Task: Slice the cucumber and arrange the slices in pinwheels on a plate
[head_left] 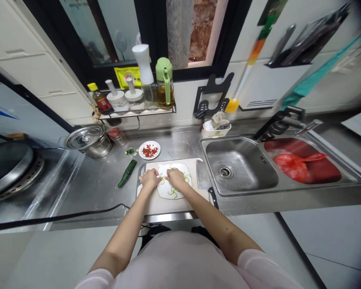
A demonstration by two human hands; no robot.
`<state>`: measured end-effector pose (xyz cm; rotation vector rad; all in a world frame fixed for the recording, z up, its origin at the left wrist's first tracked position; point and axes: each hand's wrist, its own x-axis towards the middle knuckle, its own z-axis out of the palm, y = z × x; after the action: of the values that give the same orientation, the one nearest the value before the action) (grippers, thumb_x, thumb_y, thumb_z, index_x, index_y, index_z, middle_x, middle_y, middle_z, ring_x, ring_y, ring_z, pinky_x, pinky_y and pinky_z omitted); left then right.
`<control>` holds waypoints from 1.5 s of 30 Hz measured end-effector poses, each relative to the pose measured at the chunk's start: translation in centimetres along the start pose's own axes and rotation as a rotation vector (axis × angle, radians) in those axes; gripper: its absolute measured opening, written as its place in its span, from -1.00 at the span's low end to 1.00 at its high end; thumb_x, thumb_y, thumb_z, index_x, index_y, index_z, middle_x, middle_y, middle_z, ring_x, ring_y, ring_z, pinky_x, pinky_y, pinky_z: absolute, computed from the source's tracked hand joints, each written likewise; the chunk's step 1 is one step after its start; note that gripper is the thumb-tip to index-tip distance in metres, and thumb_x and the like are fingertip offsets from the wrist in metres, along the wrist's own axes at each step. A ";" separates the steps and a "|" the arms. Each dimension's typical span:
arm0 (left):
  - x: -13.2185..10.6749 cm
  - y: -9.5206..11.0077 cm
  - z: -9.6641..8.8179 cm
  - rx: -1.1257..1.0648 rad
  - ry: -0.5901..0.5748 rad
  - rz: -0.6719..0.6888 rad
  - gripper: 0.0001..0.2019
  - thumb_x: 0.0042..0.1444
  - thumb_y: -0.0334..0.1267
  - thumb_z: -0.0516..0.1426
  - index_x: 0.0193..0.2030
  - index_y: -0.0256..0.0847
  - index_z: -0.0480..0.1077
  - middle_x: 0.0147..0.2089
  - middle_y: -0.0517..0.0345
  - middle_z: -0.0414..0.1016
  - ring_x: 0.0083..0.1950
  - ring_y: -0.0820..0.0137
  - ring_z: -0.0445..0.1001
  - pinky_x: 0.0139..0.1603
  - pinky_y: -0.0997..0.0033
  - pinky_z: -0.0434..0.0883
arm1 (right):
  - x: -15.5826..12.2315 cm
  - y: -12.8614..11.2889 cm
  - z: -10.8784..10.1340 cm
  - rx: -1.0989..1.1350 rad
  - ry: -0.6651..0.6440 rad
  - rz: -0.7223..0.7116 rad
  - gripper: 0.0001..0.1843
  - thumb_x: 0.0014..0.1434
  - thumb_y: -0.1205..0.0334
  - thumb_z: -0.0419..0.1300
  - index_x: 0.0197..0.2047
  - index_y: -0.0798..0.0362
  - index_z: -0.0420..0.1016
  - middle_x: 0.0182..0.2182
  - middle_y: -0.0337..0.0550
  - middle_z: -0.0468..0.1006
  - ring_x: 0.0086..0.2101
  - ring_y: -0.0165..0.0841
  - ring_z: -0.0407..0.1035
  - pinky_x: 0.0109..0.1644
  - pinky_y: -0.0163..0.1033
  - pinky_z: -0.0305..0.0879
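A white square plate (167,193) with curved cucumber slices (173,193) arranged in clusters lies on a pale cutting board (152,206). My left hand (150,179) rests at the plate's left edge, fingers loosely bent and apart, the thumb reaching toward a slice. Over the plate's upper middle, my right hand (175,179) has its fingers bent down and drawn together; whatever is under the fingertips is hidden. A knife (212,197) with a black handle lies along the board's right side. Left of the board is a piece of dark green cucumber (127,174).
Behind the board stands a small plate (141,154) of chopped red pieces, beside cucumber scraps (131,151). A lidded pot (92,142) is at the back left. To the right is a steel sink (243,160) with a red bag (291,166). A black cord (78,212) crosses the counter's front.
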<state>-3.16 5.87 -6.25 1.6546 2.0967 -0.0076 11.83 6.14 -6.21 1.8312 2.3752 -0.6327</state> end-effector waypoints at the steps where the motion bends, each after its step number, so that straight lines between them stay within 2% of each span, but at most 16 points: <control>1: 0.0 0.0 0.0 0.000 0.002 0.002 -0.78 -0.01 -0.05 0.22 -0.23 -0.04 0.42 0.02 0.04 0.46 0.11 0.08 0.37 0.08 0.00 0.19 | 0.0 0.0 -0.1 -0.009 -0.002 -0.004 -0.74 0.30 0.09 0.12 -0.06 0.06 0.47 -0.09 0.02 0.53 -0.02 -0.20 0.34 -0.12 -0.24 0.23; 8: -0.1 0.0 0.2 -0.012 0.030 -0.001 -0.78 -0.02 -0.07 0.24 -0.24 -0.04 0.42 0.01 0.03 0.48 0.12 0.07 0.37 0.10 -0.01 0.18 | 0.0 -0.1 -0.6 -0.039 0.006 -0.030 -0.76 0.31 0.13 0.11 -0.06 0.07 0.47 -0.07 0.05 0.52 -0.01 -0.19 0.34 -0.11 -0.24 0.23; 13: 0.0 -1.0 0.2 -0.136 0.032 -0.022 -0.79 0.04 -0.04 0.20 -0.21 -0.03 0.42 -0.09 0.12 0.51 0.06 0.15 0.42 0.04 0.11 0.23 | -0.6 -0.3 -0.4 0.005 0.024 -0.020 -0.76 0.33 0.12 0.08 -0.06 0.04 0.47 -0.05 0.04 0.52 0.00 -0.21 0.34 -0.09 -0.24 0.22; 16: -0.2 -1.7 0.0 -0.204 0.072 -0.054 -0.82 0.09 -0.08 0.16 -0.19 -0.04 0.42 -0.14 0.15 0.51 0.00 0.19 0.45 0.01 0.15 0.24 | -0.9 -0.5 -0.1 0.024 0.029 -0.021 -0.76 0.33 0.12 0.07 -0.07 0.04 0.48 -0.05 0.02 0.53 0.00 -0.23 0.34 -0.10 -0.26 0.22; 23: -1.0 -1.9 0.0 -0.182 0.086 -0.041 -0.79 0.01 -0.09 0.24 -0.21 -0.03 0.43 -0.11 0.11 0.49 0.03 0.16 0.42 0.04 0.09 0.21 | -0.6 -1.3 0.1 0.042 0.019 0.006 -0.74 0.33 0.12 0.06 -0.07 0.06 0.48 -0.05 0.02 0.53 -0.03 -0.23 0.37 -0.12 -0.26 0.22; 33: -1.1 -1.8 0.7 -0.163 0.100 -0.037 -0.84 0.04 -0.13 0.21 -0.22 -0.02 0.41 -0.09 0.08 0.47 0.09 0.07 0.38 0.07 0.04 0.19 | 0.2 -1.5 -0.2 0.034 -0.024 0.025 -0.73 0.31 0.11 0.08 -0.06 0.05 0.48 -0.03 0.04 0.53 -0.02 -0.22 0.37 -0.11 -0.24 0.22; 40: -1.5 -1.9 0.4 -0.177 0.134 -0.034 -0.85 0.06 -0.12 0.18 -0.23 -0.02 0.42 -0.11 0.08 0.48 0.07 0.08 0.40 0.04 0.06 0.21 | -0.5 -1.3 -0.5 0.069 0.014 0.035 -0.74 0.30 0.11 0.08 -0.08 0.04 0.49 -0.05 -0.01 0.55 -0.04 -0.25 0.38 -0.13 -0.28 0.20; 45: -2.0 -1.7 0.5 -0.191 0.162 -0.029 -0.85 0.06 -0.11 0.18 -0.23 -0.03 0.43 -0.11 0.07 0.48 0.06 0.08 0.40 0.05 0.03 0.20 | -1.1 -1.5 0.1 0.072 -0.005 0.041 -0.76 0.28 0.11 0.11 -0.11 0.03 0.50 -0.08 -0.02 0.56 -0.05 -0.25 0.39 -0.16 -0.28 0.20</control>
<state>-4.23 3.42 -6.44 1.5564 2.1635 0.3174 10.74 4.76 -5.58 1.8991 2.3345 -0.7262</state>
